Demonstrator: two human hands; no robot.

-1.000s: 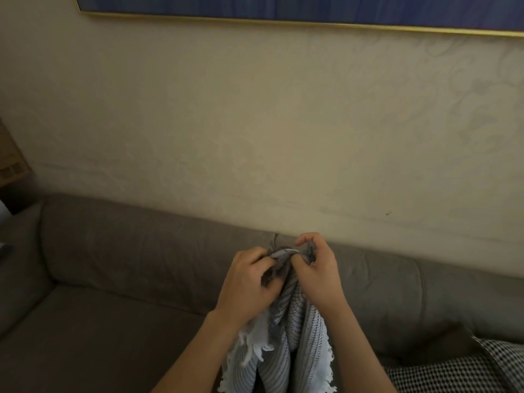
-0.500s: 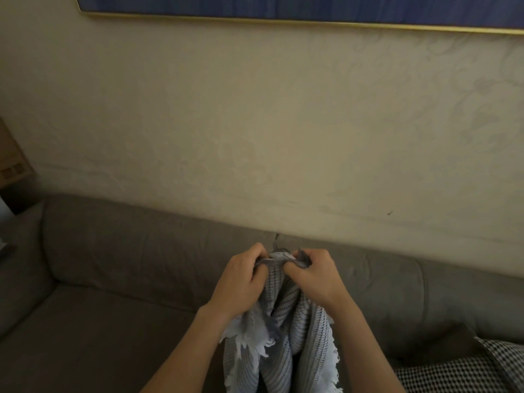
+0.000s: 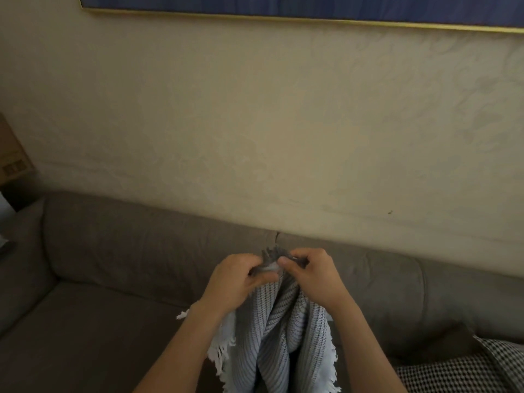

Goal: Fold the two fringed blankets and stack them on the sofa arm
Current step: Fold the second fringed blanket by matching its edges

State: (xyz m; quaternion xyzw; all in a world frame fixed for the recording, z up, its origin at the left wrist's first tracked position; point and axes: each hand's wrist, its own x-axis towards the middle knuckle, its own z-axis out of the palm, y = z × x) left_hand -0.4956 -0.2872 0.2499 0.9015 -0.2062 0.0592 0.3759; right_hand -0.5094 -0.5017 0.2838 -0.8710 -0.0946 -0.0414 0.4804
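Observation:
A grey-and-white striped fringed blanket (image 3: 272, 344) hangs bunched in front of me over the sofa seat, its white fringe trailing at both sides. My left hand (image 3: 238, 282) and my right hand (image 3: 314, 276) sit close together at its top edge, each pinching the cloth and its grey fringe between thumb and fingers. A black-and-white checked blanket (image 3: 453, 370) lies on the sofa at the lower right, partly cut off by the frame. The sofa arm (image 3: 19, 265) is at the far left.
The grey-brown sofa (image 3: 99, 321) runs along a cream wall (image 3: 255, 123), with its seat open to the left of my arms. A gold-framed blue picture (image 3: 283, 7) hangs overhead. A wooden piece of furniture (image 3: 11, 160) stands beyond the sofa arm.
Both hands have dropped slightly and shifted their pinch along the blanket's top edge, staying close together. The blanket hangs a little lower and more spread between my forearms.

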